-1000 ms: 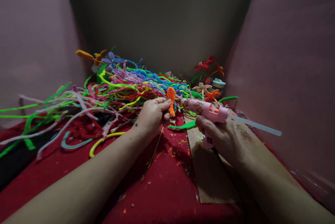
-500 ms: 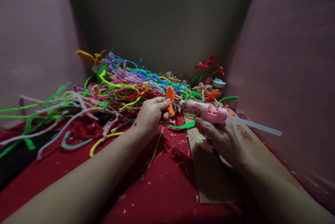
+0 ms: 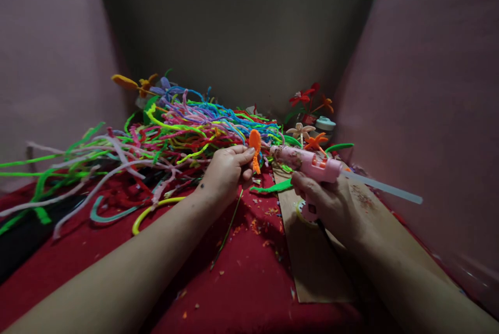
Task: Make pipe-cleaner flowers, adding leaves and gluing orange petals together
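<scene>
My left hand (image 3: 227, 171) is closed in a pinch on a small orange pipe-cleaner petal (image 3: 255, 148), with a thin green stem (image 3: 228, 232) trailing down from the hand. My right hand (image 3: 331, 206) grips a pink hot glue gun (image 3: 312, 165). A clear glue stick (image 3: 384, 187) juts out of the gun's back to the right. The gun's nozzle points left and sits just right of the orange petal. Both hands hover over a red cloth (image 3: 241, 271) and a brown cardboard sheet (image 3: 312, 261).
A big tangle of coloured pipe cleaners (image 3: 156, 141) covers the left and middle of the cloth. Finished pipe-cleaner flowers (image 3: 307, 115) and a small round tub (image 3: 325, 124) stand at the back right. A green leaf piece (image 3: 273, 187) lies between my hands. Pink walls close in both sides.
The glue gun's nozzle drifted slightly toward the orange petal and back. Both hands keep their grips and stay almost still.
</scene>
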`<state>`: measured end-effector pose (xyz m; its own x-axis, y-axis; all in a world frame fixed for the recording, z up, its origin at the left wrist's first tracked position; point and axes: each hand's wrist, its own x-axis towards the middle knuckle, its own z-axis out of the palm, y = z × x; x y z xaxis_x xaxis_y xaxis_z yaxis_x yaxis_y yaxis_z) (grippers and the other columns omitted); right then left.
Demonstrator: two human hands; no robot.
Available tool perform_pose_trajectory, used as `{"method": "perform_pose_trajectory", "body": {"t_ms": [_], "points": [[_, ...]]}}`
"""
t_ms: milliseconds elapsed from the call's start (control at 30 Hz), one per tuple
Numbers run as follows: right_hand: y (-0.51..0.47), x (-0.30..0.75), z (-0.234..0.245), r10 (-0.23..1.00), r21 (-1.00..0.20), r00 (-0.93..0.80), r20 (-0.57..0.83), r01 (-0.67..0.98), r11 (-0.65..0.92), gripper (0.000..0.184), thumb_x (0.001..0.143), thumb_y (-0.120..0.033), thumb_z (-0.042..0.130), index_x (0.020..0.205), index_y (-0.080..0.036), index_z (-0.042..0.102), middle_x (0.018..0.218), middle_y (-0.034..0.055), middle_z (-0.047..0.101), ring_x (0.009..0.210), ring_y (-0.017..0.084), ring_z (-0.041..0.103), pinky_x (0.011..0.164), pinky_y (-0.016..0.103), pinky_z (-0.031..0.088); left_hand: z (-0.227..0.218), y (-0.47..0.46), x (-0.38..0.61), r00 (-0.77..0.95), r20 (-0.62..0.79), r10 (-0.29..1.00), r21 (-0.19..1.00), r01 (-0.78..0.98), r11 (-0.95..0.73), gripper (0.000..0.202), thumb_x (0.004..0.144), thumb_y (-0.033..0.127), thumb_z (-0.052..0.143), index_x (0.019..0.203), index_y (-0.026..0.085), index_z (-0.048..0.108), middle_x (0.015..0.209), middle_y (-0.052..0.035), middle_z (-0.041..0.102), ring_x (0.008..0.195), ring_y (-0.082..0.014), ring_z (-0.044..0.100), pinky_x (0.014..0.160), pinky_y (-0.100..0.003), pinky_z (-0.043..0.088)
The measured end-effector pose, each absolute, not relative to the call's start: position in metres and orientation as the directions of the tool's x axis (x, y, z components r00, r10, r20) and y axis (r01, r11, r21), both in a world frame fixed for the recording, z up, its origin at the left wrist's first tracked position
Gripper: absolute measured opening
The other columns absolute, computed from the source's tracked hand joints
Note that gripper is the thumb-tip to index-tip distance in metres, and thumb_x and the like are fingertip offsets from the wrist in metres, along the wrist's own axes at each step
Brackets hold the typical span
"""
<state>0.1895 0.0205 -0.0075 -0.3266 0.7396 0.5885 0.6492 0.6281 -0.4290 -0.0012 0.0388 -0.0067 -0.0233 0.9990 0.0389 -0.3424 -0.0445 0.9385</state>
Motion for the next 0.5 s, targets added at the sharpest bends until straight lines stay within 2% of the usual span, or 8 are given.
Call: {"method": "perform_pose_trajectory", "body": {"t_ms": [100, 167, 267, 367, 500], "points": [[0.025, 0.195, -0.018, 0.737, -0.436, -0.326, 0.592, 0.64, 0.633, 0.028, 0.085, -0.033, 0.046, 0.081, -0.016, 0.068, 0.061, 0.0025, 0.052, 0.049, 0.011, 0.041, 0.044, 0.024, 0.034, -0.008, 0.04, -0.001, -0.01, 0.032, 0.999, 0.935, -0.352, -0.034, 0.022, 0.078, 0.017, 0.056, 0.057, 0.016, 0.048, 0.036, 0.005, 0.039, 0.029, -0.0041, 0.029, 0.033, -0.017, 0.02], [0.025, 0.196, -0.019, 0.737, -0.45, -0.328, 0.591, 0.624, 0.639, 0.029, 0.085, -0.035, 0.047, 0.085, -0.015, 0.068, 0.065, 0.0034, 0.055, 0.053, 0.011, 0.044, 0.047, 0.024, 0.036, -0.009, 0.041, -0.002, -0.004, 0.036, 0.999, 0.935, -0.354, -0.035, 0.022, 0.076, 0.017, 0.057, 0.057, 0.015, 0.048, 0.037, 0.0049, 0.039, 0.03, -0.0038, 0.029, 0.034, -0.017, 0.02], [0.023, 0.191, -0.014, 0.753, -0.522, -0.316, 0.577, 0.566, 0.638, 0.029, 0.086, -0.036, 0.048, 0.089, -0.016, 0.068, 0.065, 0.0032, 0.056, 0.055, 0.012, 0.048, 0.047, 0.023, 0.037, -0.009, 0.041, -0.002, 0.001, 0.05, 0.999, 0.933, -0.356, -0.046, 0.018, 0.075, 0.016, 0.058, 0.059, 0.014, 0.051, 0.039, 0.0048, 0.041, 0.031, -0.0034, 0.03, 0.034, -0.016, 0.02], [0.019, 0.185, -0.01, 0.791, -0.61, -0.237, 0.564, 0.526, 0.593, 0.027, 0.085, -0.037, 0.05, 0.086, -0.017, 0.068, 0.06, 0.0011, 0.052, 0.051, 0.011, 0.045, 0.042, 0.022, 0.036, -0.008, 0.04, -0.001, -0.004, 0.053, 0.999, 0.933, -0.357, -0.051, 0.02, 0.076, 0.016, 0.058, 0.058, 0.014, 0.051, 0.041, 0.0046, 0.041, 0.031, -0.0032, 0.031, 0.034, -0.016, 0.02], [0.017, 0.179, -0.008, 0.815, -0.672, -0.214, 0.538, 0.475, 0.568, 0.031, 0.085, -0.033, 0.051, 0.108, -0.018, 0.064, 0.061, 0.001, 0.054, 0.048, 0.012, 0.044, 0.039, 0.023, 0.036, -0.007, 0.039, -0.001, -0.015, 0.03, 0.999, 0.929, -0.369, -0.033, 0.021, 0.075, 0.017, 0.059, 0.057, 0.014, 0.049, 0.039, 0.0051, 0.039, 0.031, -0.0032, 0.03, 0.034, -0.016, 0.02]]}}
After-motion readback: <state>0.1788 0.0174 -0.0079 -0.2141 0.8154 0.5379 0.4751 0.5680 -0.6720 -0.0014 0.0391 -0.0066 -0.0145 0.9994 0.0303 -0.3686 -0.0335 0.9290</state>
